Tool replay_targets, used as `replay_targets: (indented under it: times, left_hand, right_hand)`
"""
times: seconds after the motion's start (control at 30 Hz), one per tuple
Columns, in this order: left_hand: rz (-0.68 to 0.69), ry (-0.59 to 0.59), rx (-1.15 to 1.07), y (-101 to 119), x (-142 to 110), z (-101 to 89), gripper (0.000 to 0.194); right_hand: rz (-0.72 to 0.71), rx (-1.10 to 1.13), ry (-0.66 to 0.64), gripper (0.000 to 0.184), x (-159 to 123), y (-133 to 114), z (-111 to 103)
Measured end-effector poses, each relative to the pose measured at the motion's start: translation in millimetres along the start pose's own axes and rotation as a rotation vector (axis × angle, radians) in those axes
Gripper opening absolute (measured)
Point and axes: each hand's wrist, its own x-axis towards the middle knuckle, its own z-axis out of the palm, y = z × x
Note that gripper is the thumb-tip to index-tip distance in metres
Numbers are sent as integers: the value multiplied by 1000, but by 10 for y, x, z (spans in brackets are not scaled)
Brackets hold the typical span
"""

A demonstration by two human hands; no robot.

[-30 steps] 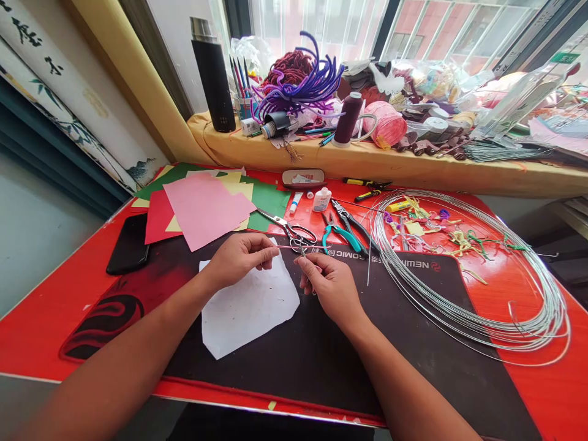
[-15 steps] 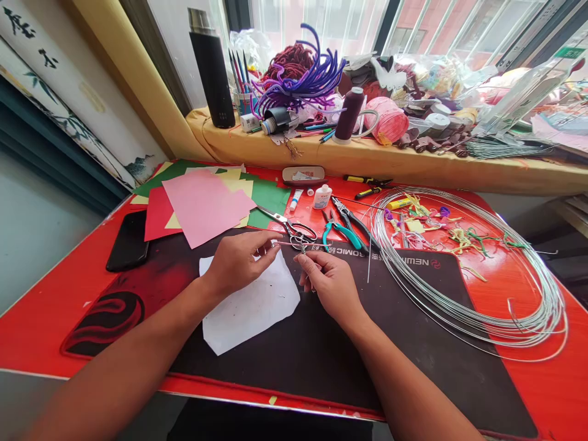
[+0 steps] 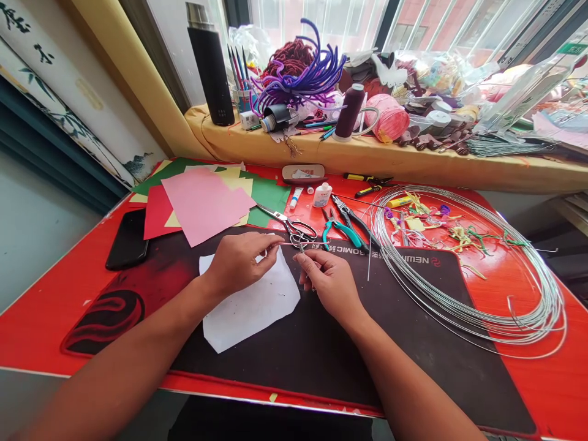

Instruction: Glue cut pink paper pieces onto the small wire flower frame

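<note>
My left hand (image 3: 241, 264) and my right hand (image 3: 329, 285) hover close together over a sheet of white paper (image 3: 252, 304), pinching with their fingertips. A thin, pale wire (image 3: 288, 244) runs from my left fingertips towards a pair of steel scissors (image 3: 294, 228), which lie just beyond the hands. My right fingers hold something very thin, partly hidden by the fingers. It looks like the same wire, though I cannot be sure. Neither hand touches the scissors.
A black desk mat (image 3: 294, 361) covers the red table (image 3: 542, 380). Coloured paper sheets (image 3: 202, 205), a phone (image 3: 127, 240), teal pliers (image 3: 340, 233), a large wire coil (image 3: 463, 275) and craft scraps lie around. A crowded windowsill ledge (image 3: 367, 156) stands behind.
The view has tilted slightly, so the table sits a little higher in the picture. My left hand has shifted slightly towards the scissors. My right hand keeps nearly the same pinch.
</note>
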Motion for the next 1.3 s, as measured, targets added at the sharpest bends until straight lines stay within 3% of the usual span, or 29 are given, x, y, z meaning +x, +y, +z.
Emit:
replay_targets:
  times: [0.3, 0.6, 0.97, 1.3]
  left_hand:
    - [28, -2, 6, 5, -17, 27, 28]
    - [-56, -9, -46, 42, -35, 54, 28]
    - [-29, 22, 126, 57, -53, 109, 26]
    - [-110, -54, -233, 40, -23, 55, 33]
  right_hand:
    - [1, -14, -6, 28, 2, 1, 3]
    - [-12, -45, -7, 29, -4, 5, 6]
    - [-23, -64, -26, 30, -12, 31, 27]
    - [-26, -41, 7, 26, 9, 13, -15]
